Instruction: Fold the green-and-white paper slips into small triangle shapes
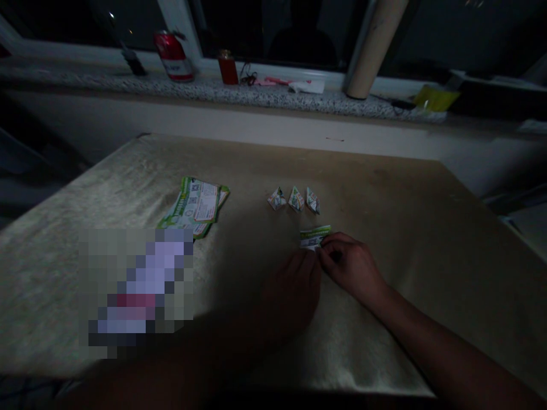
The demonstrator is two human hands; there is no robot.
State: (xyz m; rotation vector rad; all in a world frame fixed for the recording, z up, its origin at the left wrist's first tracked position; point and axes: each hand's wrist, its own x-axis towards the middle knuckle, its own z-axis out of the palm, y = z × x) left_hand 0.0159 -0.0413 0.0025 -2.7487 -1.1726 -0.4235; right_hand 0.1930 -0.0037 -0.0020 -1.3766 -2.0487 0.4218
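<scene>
Right fingers [338, 237] pinching printed paper [314, 233]; left fingers [299, 262] touching, hold unclear; shiny tablecloth [243, 171], speckled windowsill [265, 98] beyond.

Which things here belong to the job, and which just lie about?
Job: printed paper slip at the left hand and right hand; three folded paper pieces; probably the printed sheets.

Lying about, on the windowsill: red canister; red jar; cardboard tube; yellow packet.

No whole word legible on my feed. Paper strip [315, 232] in right hand's grip [352, 263]: lettering on green band, too small. Green-and-white sheets [204, 200] left of grip: fine print, square code, unreadable. Red can [173, 56] far beyond grip, leftward: large letters, too blurred for me.
</scene>
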